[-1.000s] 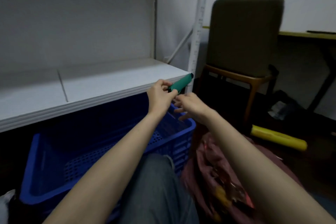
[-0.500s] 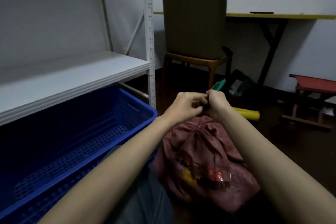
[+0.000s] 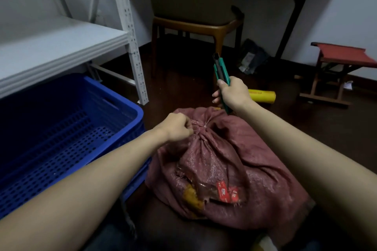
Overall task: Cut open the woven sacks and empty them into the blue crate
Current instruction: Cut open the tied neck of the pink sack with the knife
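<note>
A dull red woven sack [image 3: 234, 159] lies on the dark floor in front of me, its neck gathered and tied. A tear in its near side shows orange and red packets. My left hand [image 3: 178, 129] pinches the gathered neck at the knot. My right hand [image 3: 232, 92] grips a green utility knife [image 3: 220, 69], which points up and away, just above and beyond the sack's neck. The blue crate [image 3: 126, 106] with a perforated floor stands to the left, touching the sack, with nothing visible inside.
A white metal shelf [image 3: 61, 51] overhangs the crate, its perforated post [image 3: 134, 55] beside the crate's far corner. Behind the sack stand a chair [image 3: 195, 24], a yellow tube [image 3: 263, 97] on the floor and a red stool [image 3: 338, 61] at right.
My view dropped from the shelf to the sack. My hands, joined at the knife, came apart: the left went down to the sack's neck, the right kept the knife and raised it.
</note>
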`<move>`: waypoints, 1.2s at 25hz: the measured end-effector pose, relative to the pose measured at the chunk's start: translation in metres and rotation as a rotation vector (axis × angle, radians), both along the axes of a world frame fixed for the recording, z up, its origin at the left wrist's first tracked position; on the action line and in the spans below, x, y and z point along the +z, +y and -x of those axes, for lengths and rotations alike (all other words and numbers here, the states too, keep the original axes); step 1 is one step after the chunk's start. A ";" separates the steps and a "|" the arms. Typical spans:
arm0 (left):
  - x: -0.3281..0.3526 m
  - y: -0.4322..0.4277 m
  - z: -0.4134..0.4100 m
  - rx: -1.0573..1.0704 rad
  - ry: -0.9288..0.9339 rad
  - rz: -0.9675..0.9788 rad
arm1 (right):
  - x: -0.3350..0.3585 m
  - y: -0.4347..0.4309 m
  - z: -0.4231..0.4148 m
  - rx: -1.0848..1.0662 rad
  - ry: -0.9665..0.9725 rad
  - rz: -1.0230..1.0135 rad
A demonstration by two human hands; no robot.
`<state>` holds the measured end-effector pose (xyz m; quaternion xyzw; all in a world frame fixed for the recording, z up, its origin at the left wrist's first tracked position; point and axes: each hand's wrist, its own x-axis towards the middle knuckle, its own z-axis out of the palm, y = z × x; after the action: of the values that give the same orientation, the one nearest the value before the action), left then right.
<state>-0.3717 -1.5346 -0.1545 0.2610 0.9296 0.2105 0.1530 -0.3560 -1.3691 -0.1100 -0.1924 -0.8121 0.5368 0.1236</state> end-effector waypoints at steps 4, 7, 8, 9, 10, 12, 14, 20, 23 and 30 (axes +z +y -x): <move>-0.023 0.016 0.007 0.056 -0.113 0.076 | -0.027 0.016 0.010 0.032 -0.080 -0.058; -0.025 0.036 -0.003 0.043 -0.142 0.080 | -0.034 0.023 0.006 0.040 -0.123 -0.106; -0.024 0.042 -0.006 0.043 -0.151 0.069 | -0.035 0.025 0.004 0.030 -0.141 -0.106; -0.024 0.046 -0.009 0.053 -0.161 0.055 | -0.035 0.025 0.001 0.022 -0.156 -0.112; -0.025 0.048 -0.011 0.065 -0.171 0.051 | -0.036 0.026 0.000 0.018 -0.168 -0.122; -0.026 0.049 -0.014 0.089 -0.204 0.084 | -0.035 0.026 -0.004 0.027 -0.201 -0.126; -0.028 0.045 -0.011 0.120 -0.242 0.094 | -0.033 0.026 -0.010 0.033 -0.269 -0.149; -0.011 0.022 -0.012 0.153 -0.475 -0.156 | -0.020 0.032 -0.027 0.001 -0.314 -0.137; 0.005 0.016 -0.014 0.205 -0.475 -0.315 | -0.009 0.034 -0.035 -0.034 -0.259 -0.114; 0.037 0.008 -0.025 0.350 -0.493 -0.662 | 0.005 0.035 -0.058 0.050 -0.361 -0.103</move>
<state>-0.3463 -1.5271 -0.1172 0.0769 0.7780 0.5754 0.2404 -0.2984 -1.3342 -0.1054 -0.2590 -0.8519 0.4543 -0.0280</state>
